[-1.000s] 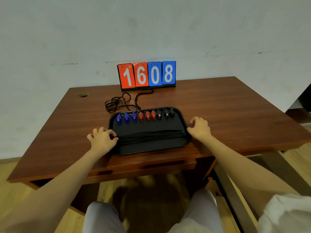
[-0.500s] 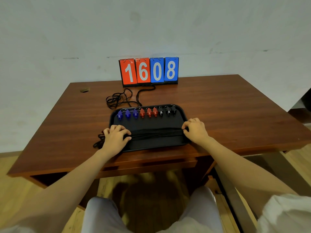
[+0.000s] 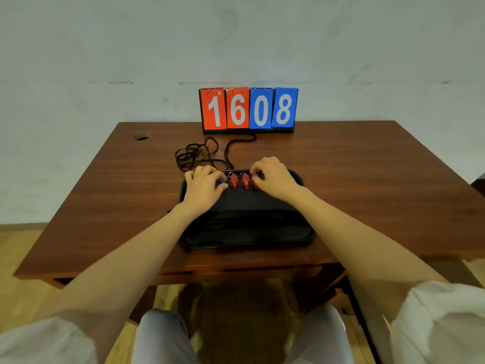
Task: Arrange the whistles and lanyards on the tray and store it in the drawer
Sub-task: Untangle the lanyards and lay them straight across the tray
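Observation:
A black tray [image 3: 246, 239] lies near the front edge of the wooden table. Black lanyards [image 3: 246, 219] stretch across its middle. A row of whistles runs along its far rim. Two red whistles [image 3: 239, 180] show between my hands. My left hand [image 3: 203, 189] covers the left end of the row, its thumb and fingers closed around a blue whistle [image 3: 222, 181]. My right hand [image 3: 274, 177] covers the right end, its fingertips pinched on a third red whistle [image 3: 256, 177]. The whistles under both hands are hidden.
A loose tangle of black cord [image 3: 195, 155] lies on the table just behind the tray. A red and blue flip scoreboard [image 3: 248, 110] reading 1608 stands at the table's far edge against the wall. A shut drawer front [image 3: 236, 271] sits under the table's front edge.
Both hands have moved from the tray's side edges by the lanyards forward to the whistle row at the far rim. The camera has tipped further down.

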Demonstrator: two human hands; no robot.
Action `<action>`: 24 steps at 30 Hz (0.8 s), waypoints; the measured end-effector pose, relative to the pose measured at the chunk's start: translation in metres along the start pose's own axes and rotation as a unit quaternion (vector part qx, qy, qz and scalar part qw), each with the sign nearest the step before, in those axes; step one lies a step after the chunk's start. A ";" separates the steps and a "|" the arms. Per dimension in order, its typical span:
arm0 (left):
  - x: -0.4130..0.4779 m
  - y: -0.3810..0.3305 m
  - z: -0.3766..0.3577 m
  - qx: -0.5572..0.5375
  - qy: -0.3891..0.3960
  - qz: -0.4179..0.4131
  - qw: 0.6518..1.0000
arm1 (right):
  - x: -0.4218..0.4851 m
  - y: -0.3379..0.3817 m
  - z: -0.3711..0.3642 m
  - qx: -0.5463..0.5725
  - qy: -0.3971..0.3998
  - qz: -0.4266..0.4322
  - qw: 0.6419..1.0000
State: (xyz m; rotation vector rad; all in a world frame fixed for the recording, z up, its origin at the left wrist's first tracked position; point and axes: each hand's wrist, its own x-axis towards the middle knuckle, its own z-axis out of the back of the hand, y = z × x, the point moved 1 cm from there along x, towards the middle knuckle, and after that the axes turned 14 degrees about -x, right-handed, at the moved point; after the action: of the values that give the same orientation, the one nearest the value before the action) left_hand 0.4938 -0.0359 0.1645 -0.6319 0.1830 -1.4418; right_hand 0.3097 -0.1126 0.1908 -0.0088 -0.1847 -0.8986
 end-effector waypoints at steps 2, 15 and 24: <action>0.025 0.007 0.010 0.008 -0.011 0.012 1.000 | 0.030 0.008 0.006 0.008 0.002 0.001 1.000; 0.139 0.114 0.020 0.015 0.021 0.170 0.985 | 0.210 0.039 -0.059 0.050 0.074 0.012 0.996; 0.161 0.150 -0.017 -0.025 0.040 0.167 0.985 | 0.253 0.062 -0.115 0.037 0.088 0.068 0.993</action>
State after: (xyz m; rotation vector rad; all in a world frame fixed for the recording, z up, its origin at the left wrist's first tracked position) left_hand 0.6387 -0.1948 0.1148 -0.5536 0.3716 -1.1412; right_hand 0.5296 -0.2801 0.1229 0.1242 -0.0523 -0.7523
